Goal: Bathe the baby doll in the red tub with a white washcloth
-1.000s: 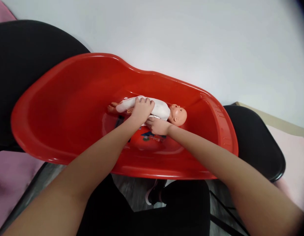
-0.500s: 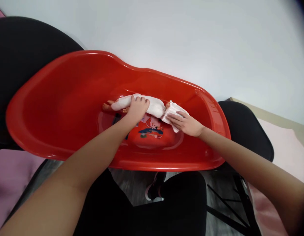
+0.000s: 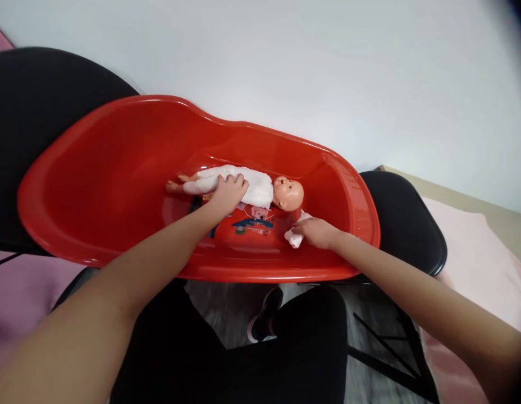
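Far left of the left hand, smooth purple-pink fabric (image 3: 28, 303) is hanging below a rounded matt black chair (image 3: 45, 129). The tub (image 3: 96, 185), glossy red hard plastic with a rolled, waisted rim, is spanning the area around both hands.

Just left of the left hand, the doll's feet (image 3: 175, 186) are showing, skin-toned and bare. The left hand (image 3: 229, 193) is lying palm down over the doll (image 3: 257, 188) at the hip, fingers slightly bent, partly open; whether it is gripping, cannot tell, underside hidden. The doll's torso and legs are showing matt white, soft-looking, rounded. Nearer the wearer, right of the left hand, a coloured print (image 3: 254, 224) is covering part of the tub floor.

The doll's head (image 3: 289, 194), smooth, bald and shiny, is lying between the hands, beyond the right hand and to its left. The right hand (image 3: 317, 231) is closing its fingers on a bunched, creased, pale cloth (image 3: 293, 238), just beside the head.

Right of the right hand, a black seat (image 3: 406, 224) with rounded corners and a smooth pink sheet (image 3: 471, 241) are showing.

Orientation: doll is lying on its back in the tub, long axis roughly following the tub's length, feet pointing left, crown pointing right, face tilting up and away from the wearer
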Action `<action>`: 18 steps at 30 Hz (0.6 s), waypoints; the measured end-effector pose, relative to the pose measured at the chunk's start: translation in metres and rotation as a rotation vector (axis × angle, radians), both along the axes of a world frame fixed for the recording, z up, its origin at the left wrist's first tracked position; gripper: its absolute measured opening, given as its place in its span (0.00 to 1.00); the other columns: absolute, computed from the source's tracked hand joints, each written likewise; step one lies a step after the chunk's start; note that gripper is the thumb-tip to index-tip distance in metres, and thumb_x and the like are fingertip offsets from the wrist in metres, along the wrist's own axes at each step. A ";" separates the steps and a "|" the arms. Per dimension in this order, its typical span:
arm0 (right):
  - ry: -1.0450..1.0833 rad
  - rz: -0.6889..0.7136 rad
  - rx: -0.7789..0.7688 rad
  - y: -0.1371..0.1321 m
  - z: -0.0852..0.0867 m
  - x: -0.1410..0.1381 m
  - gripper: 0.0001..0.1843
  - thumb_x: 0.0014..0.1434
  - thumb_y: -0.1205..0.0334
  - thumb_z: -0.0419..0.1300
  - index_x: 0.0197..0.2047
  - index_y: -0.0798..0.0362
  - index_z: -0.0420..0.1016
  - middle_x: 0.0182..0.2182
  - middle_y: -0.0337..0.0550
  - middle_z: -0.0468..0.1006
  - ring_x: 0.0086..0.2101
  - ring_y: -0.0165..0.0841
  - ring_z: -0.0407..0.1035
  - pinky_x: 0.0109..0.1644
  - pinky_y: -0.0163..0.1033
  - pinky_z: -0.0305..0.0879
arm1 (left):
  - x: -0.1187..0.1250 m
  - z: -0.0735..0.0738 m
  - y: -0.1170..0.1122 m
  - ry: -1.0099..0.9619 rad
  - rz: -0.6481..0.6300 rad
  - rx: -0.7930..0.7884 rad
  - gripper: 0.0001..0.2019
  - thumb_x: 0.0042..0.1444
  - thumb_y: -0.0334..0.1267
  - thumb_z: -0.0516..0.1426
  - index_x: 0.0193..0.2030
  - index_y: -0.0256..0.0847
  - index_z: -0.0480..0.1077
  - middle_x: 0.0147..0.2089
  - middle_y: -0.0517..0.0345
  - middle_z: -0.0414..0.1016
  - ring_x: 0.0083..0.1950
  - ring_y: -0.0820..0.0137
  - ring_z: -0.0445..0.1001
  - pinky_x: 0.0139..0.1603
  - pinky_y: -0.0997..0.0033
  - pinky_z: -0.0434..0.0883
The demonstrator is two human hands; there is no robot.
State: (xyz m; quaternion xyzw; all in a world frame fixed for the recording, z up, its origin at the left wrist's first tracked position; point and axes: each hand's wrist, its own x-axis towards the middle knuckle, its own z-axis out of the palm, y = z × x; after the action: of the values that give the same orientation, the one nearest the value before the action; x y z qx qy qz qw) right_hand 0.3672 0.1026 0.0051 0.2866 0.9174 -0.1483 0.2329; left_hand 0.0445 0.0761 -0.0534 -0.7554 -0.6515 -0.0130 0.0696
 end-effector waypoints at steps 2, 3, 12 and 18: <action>0.075 -0.126 -0.050 -0.021 0.014 0.008 0.26 0.70 0.70 0.54 0.62 0.45 0.86 0.63 0.46 0.83 0.62 0.46 0.78 0.68 0.47 0.71 | 0.002 -0.001 -0.006 0.010 -0.011 -0.028 0.21 0.72 0.25 0.52 0.68 0.32 0.72 0.67 0.31 0.71 0.64 0.43 0.73 0.62 0.44 0.67; 0.123 -0.185 -0.073 -0.032 0.019 0.012 0.28 0.69 0.72 0.54 0.63 0.44 0.85 0.64 0.44 0.83 0.62 0.45 0.78 0.68 0.48 0.71 | 0.003 -0.001 -0.009 0.012 -0.007 -0.053 0.21 0.72 0.25 0.52 0.68 0.32 0.72 0.67 0.32 0.71 0.64 0.44 0.73 0.61 0.45 0.68; 0.888 -0.643 -0.434 -0.061 0.022 0.025 0.24 0.70 0.49 0.63 0.63 0.52 0.83 0.61 0.51 0.84 0.60 0.49 0.79 0.71 0.54 0.70 | 0.006 0.024 -0.032 -0.010 0.014 -0.241 0.20 0.73 0.25 0.51 0.66 0.30 0.75 0.62 0.32 0.77 0.61 0.45 0.78 0.61 0.50 0.71; 1.290 -1.054 -0.516 -0.036 -0.012 -0.045 0.31 0.72 0.49 0.57 0.69 0.60 0.74 0.64 0.62 0.81 0.59 0.49 0.81 0.65 0.52 0.77 | -0.007 0.039 -0.061 -0.046 0.147 -0.243 0.20 0.67 0.27 0.58 0.64 0.26 0.74 0.59 0.30 0.80 0.55 0.45 0.84 0.54 0.55 0.75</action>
State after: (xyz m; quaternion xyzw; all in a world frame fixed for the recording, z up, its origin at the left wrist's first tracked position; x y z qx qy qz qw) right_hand 0.3226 0.0666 -0.0067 0.4723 0.5557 -0.5732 -0.3737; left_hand 0.0371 0.0147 -0.0143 -0.7078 -0.7033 0.0539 -0.0367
